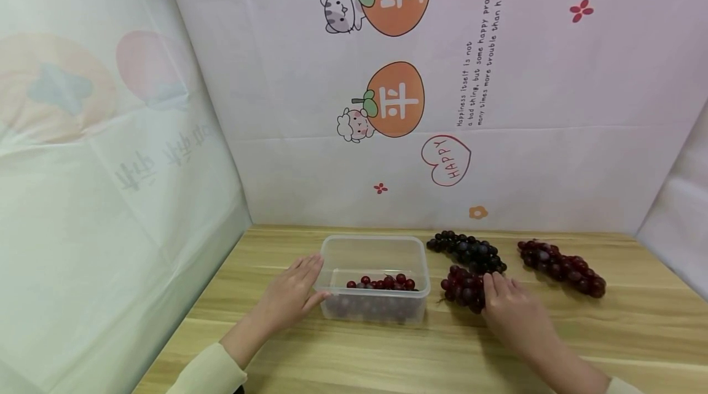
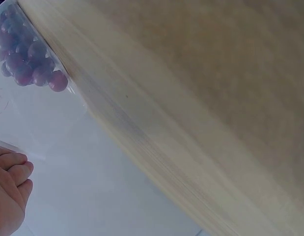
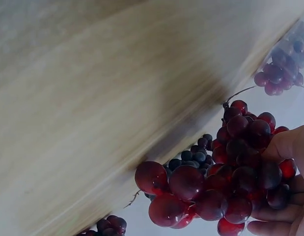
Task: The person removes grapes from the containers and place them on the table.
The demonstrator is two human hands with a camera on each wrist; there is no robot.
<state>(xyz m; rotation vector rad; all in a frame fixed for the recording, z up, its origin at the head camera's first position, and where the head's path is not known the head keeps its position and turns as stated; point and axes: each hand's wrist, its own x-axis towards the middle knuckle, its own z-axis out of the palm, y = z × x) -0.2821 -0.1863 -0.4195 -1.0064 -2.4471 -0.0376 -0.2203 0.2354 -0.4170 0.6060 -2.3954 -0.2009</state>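
A clear plastic container (image 1: 373,308) stands on the table, with loose-looking red grapes (image 1: 389,283) inside. At its left side rests my left hand (image 1: 290,295), fingers nearly straight along the wall and thumb by the near left corner. My right hand (image 1: 517,314) grips a bunch of red grapes (image 1: 464,288) just right of the container. In the right wrist view, thumb and fingers close around that bunch (image 3: 240,172); its stem points toward the container. The left wrist view shows my left hand (image 2: 9,191) by the clear wall, with the grapes (image 2: 26,54) seen through it.
Behind the held bunch lies a bunch of dark grapes (image 1: 467,249). Farther right is another bunch of red grapes (image 1: 561,268). A printed white cloth (image 1: 310,185) rises at the wooden table's (image 1: 354,357) back edge, and a white curtain (image 1: 110,228) hangs on the left.
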